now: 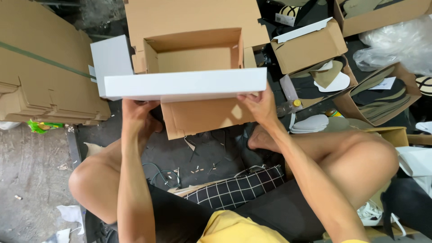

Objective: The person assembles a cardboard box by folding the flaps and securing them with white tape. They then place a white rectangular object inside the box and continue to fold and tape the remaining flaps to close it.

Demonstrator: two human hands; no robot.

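White cardboard box (184, 84) held at mid-frame, above the floor (31, 157) and in front of the knees. Long axis horizontal, running left to right across the view, with a slight upward tilt toward the right end. White outer wall facing the camera; brown, unprinted inner surface showing on the open cavity behind it and on the flap hanging below. Smooth white coating outside, matte corrugated board inside. Rectangular shape, square corners, one white flap standing at the left end.

Left hand (137, 114) under the left lower edge of the box, fingers curled up behind the wall and grasping it; fingertips hidden. Right hand (260, 105) at the right lower corner, thumb on the white wall, fingers clenched on the edge.

Box cavity empty as far as visible.

Stack of flat brown cardboard sheets (45, 63) at far left, bound by a green strap. Small brown carton (310, 47) at upper right, white flap raised, contents not visible. Open carton (382, 96) at right holding flat dark and olive insole-shaped cutouts. Another open carton (326, 78) beside it holding white and tan cutouts. Clear plastic bag (400, 42) at the top right corner. Checked black-and-white cushion (238, 189) on the floor between the legs.
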